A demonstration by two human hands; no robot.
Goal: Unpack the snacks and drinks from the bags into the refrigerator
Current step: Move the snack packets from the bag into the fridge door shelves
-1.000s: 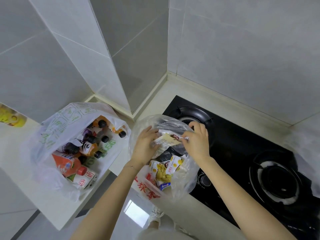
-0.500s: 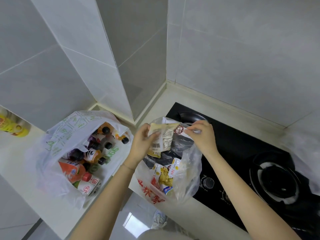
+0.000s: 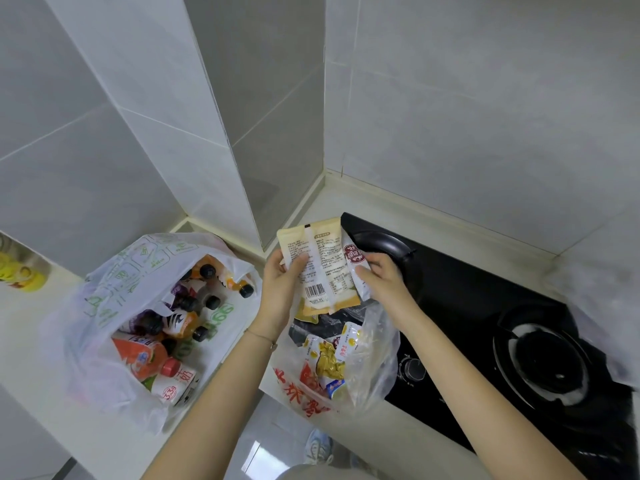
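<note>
Lifting cleanly should need firm holds: left fingers curled round the beige packet, right fingers pinching the white packet, bag below.

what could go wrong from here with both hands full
1. The left hand pinches the beige packet and the right hand the white packet, so nothing steadies the snack bag; it sits at the front edge of the counter and might slide off.
2. The drinks bag lies open with bottles on their sides; the red-capped bottle could roll out.
3. The snack bag touches the stove; risky if that is hot, which I cannot tell.
</note>
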